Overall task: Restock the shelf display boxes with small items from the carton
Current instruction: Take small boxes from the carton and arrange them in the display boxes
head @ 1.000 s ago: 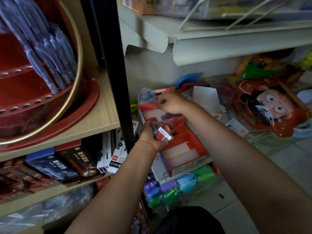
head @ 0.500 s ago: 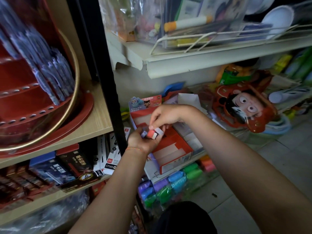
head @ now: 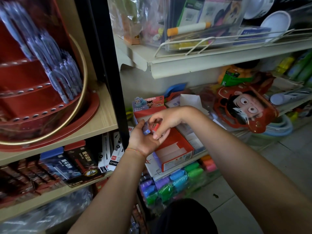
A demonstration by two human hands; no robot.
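My left hand (head: pixel 143 141) is palm up in front of the red display box (head: pixel 175 149), cupping small wrapped items: a purple one (head: pixel 146 129) and a red one (head: pixel 155 127). My right hand (head: pixel 166 121) reaches over from the right and pinches the red item with thumb and fingers. The display box has a red rim, white stepped dividers and a cartoon header card (head: pixel 148 102) at its back. It lies on the low white shelf (head: pixel 168 173). The carton is not in view.
A black upright post (head: pixel 108 65) divides the shelves. A red round pen stand (head: pixel 42 98) with purple pens stands on the wooden shelf at left; dark boxes (head: pixel 76 162) lie below it. Bagged coloured items (head: pixel 168 183) sit under the display box; a cartoon mask (head: pixel 244 108) is at right.
My right hand came back from the rear of the display box to my left palm and took hold of the red item. The view tilted upward, showing the upper wire shelf.
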